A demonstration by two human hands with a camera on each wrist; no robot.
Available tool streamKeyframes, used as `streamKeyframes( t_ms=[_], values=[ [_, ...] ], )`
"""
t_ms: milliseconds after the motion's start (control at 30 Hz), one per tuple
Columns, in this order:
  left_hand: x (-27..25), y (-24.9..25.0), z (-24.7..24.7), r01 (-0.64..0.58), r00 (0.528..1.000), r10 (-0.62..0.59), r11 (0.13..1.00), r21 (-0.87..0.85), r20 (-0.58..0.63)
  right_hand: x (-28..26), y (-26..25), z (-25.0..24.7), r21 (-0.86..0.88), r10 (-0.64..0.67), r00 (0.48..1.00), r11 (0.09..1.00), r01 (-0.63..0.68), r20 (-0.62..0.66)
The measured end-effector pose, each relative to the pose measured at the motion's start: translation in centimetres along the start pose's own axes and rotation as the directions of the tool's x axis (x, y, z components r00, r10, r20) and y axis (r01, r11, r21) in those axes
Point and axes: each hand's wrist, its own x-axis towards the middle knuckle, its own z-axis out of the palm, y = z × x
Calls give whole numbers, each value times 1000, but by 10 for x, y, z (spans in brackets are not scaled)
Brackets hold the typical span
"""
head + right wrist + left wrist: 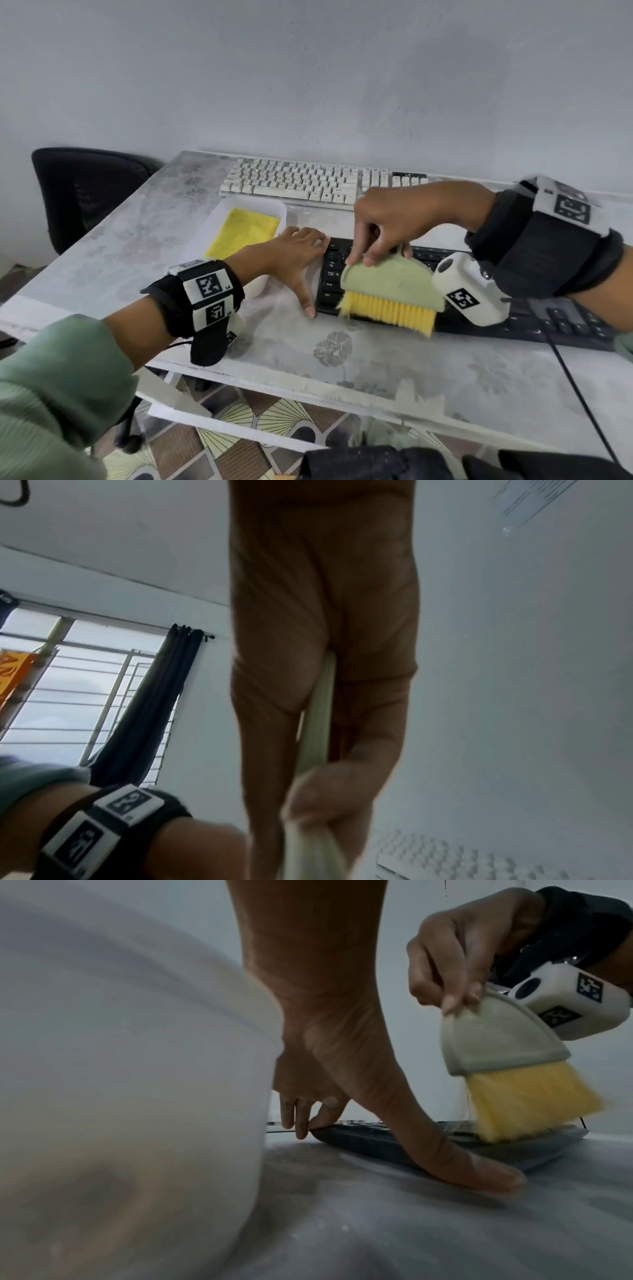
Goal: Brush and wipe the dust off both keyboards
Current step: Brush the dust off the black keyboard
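Pinched between thumb and fingers, the pale green brush [390, 284] hangs from the right hand [394, 219], which grips the narrow top of its rounded handle. Below that grip the yellow bristles [390, 313] point down and touch the left part of the black keyboard [561, 325], near its front edge; in the left wrist view the bristle tips [527, 1104] splay against the key surface. The right wrist view shows the green handle [316, 723] clamped between the thumb and the curled fingers.

Just to the left of the brush, the left hand [291, 257] is spread with straight fingers at the left end of the black keyboard. Its thumb [479, 1172] lies against the front left corner, and its fingertips [318, 1118] touch the rear left corner, so the hand brackets that end without curling round it.

Beyond the right hand, farther from the person, the white keyboard [308, 183] lies along the back of the marble-patterned table [376, 363], apart from the black one. Left of the left hand stands a white tray [274, 209] with a folded yellow cloth [243, 233] inside; the left wrist passes over the tray's near corner. A black cable [575, 387] runs from the black keyboard toward the table's front edge, right of the brush. A black chair [85, 192] stands past the table's left end.
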Motion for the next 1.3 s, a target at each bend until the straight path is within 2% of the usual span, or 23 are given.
streamKeyframes(
  t_ms=[67,100,233,267,400,433,533,567,600,700,733,833,900,1000,1100,1167,1233,1300],
  values=[
    [2,-1,1,-7,1000,7,1000,-12,-4,4,-3,1,17,-37,989,999,39,-141],
    [2,-2,2,-10,1000,10,1000,-12,-5,6,-5,5,10,-50,986,999,52,-159],
    [2,-1,3,-4,1000,4,1000,1,-15,2,-6,7,-61,17,997,998,-13,74],
    [1,-1,2,-2,1000,1,1000,-6,-17,1,-6,4,-70,12,996,998,-6,83],
    [2,-1,1,-7,1000,7,1000,-20,-19,5,-6,3,-34,-75,991,997,71,-113],
    [2,-1,2,-12,1000,12,1000,-14,-21,6,-6,6,-45,-72,994,997,68,-88],
    [2,-1,1,-10,1000,10,1000,20,-16,3,-4,8,-95,39,991,995,-27,132],
    [1,0,1,-5,1000,5,1000,23,-14,1,-3,6,-108,56,985,993,-39,161],
    [1,0,1,-2,1000,3,1000,21,-17,-1,0,2,-104,45,989,994,-30,139],
    [2,1,0,11,1000,-11,1000,-8,-5,0,4,-2,-66,-48,993,997,40,-111],
    [2,1,-1,16,1000,-16,1000,-13,2,1,4,0,-69,-61,989,996,52,-135],
    [2,4,-4,23,1000,-23,1000,8,19,2,3,2,-64,22,1000,998,-21,16],
    [3,6,-7,23,999,-23,1000,16,24,-2,5,-6,-50,81,996,996,-79,39],
    [4,7,-9,27,998,-27,1000,1,52,-3,17,-13,125,175,972,980,-156,-158],
    [4,6,-9,39,997,-39,999,-7,64,0,26,0,333,307,898,922,-199,-314],
    [5,6,-9,41,997,-41,999,3,71,0,27,16,426,353,894,879,-215,-277],
    [5,7,-10,40,996,-41,999,18,76,-4,25,31,432,335,925,872,-231,-180],
    [5,7,-10,37,996,-40,999,28,80,-9,27,36,452,328,924,866,-213,-194]
  ],
)
